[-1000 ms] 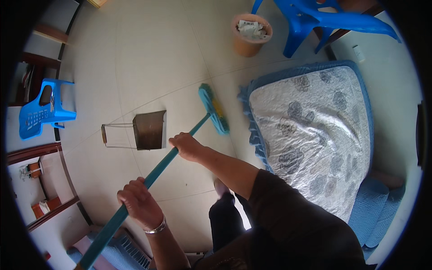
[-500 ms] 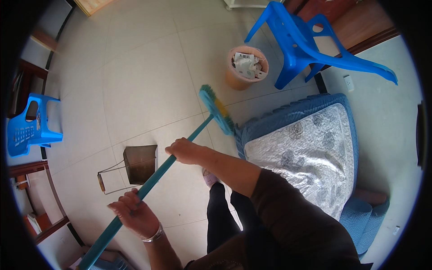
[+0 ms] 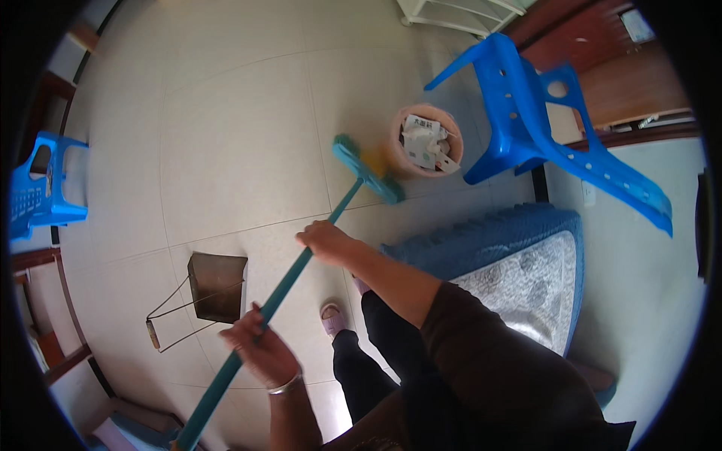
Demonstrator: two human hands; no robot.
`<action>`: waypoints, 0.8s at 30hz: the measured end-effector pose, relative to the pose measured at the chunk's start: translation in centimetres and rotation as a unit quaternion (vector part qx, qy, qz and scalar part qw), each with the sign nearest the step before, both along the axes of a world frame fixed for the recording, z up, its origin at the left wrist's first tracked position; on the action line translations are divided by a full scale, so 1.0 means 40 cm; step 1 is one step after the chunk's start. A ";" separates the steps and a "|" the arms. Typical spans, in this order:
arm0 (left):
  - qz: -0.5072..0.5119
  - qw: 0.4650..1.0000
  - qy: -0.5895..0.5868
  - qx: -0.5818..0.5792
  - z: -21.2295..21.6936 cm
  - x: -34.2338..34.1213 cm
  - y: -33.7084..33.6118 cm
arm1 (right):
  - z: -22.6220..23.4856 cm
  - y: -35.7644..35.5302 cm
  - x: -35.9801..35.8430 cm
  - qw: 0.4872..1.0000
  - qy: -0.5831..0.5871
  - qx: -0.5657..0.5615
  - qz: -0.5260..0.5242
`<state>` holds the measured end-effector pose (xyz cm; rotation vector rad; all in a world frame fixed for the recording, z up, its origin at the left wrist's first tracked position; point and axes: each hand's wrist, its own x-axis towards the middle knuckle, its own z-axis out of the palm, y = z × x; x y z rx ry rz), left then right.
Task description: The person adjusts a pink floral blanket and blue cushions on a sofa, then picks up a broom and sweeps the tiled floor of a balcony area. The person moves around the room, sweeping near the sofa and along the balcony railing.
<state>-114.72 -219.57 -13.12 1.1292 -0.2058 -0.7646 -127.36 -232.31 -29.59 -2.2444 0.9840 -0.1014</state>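
Observation:
A broom with a teal handle [image 3: 289, 276] slants from the lower left up to its teal-bristled head [image 3: 368, 171], which is on the floor tiles. My right hand [image 3: 326, 242] is wrapped round the upper handle, nearer the head. Lower down, my left hand [image 3: 265, 349], with a bracelet at the wrist, also holds the handle; its fingers are partly hidden and look loosely curled. Left of the handle a dark metal dustpan [image 3: 218, 287] with a wire-and-wood handle lies on the floor. Just right of the broom head stands a pink-lined waste bin [image 3: 427, 141] filled with papers.
A blue plastic chair [image 3: 519, 113] stands beyond the bin at the right; another blue chair [image 3: 49, 188] is at the far left. A bed or padded seat with a blue ruffled cover [image 3: 481, 240] lies at my right. A white rack [image 3: 459, 15] stands at the back.
The view has shifted and turned. The broom head has moved closer beside the bin, and the handle stands steeper. My feet have stepped, with a pink slipper now further left. Both hands keep their hold.

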 end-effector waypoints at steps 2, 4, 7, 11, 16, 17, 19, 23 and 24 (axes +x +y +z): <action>0.006 1.000 -0.002 -0.004 -0.043 -0.030 -0.027 | -0.031 -0.006 -0.054 0.998 -0.007 0.053 -0.034; 0.015 0.998 0.038 -0.052 -0.061 0.006 -0.050 | -0.056 0.004 -0.128 0.988 -0.115 -0.010 -0.105; 0.022 0.996 0.009 -0.091 -0.124 0.012 -0.089 | -0.191 0.017 -0.295 0.934 -0.122 0.027 -0.333; 0.014 0.995 -0.075 -0.057 -0.197 -0.105 -0.124 | -0.344 -0.072 -0.579 0.728 -0.070 0.260 -0.631; -0.019 0.988 -0.124 -0.092 -0.236 -0.174 -0.130 | -0.422 -0.209 -0.762 0.478 -0.270 0.304 -0.779; -0.023 0.986 -0.132 -0.099 -0.231 -0.181 -0.123 | -0.430 -0.224 -0.773 0.476 -0.302 0.323 -0.760; -0.009 0.986 -0.140 -0.094 -0.218 -0.227 -0.114 | -0.451 -0.232 -0.822 0.461 -0.382 0.345 -0.723; -0.010 0.989 -0.138 -0.058 -0.193 -0.313 -0.069 | -0.521 -0.242 -0.904 0.427 -0.515 0.391 -0.633; -0.001 0.985 -0.159 -0.060 -0.163 -0.310 -0.065 | -0.528 -0.238 -0.907 0.430 -0.535 0.418 -0.595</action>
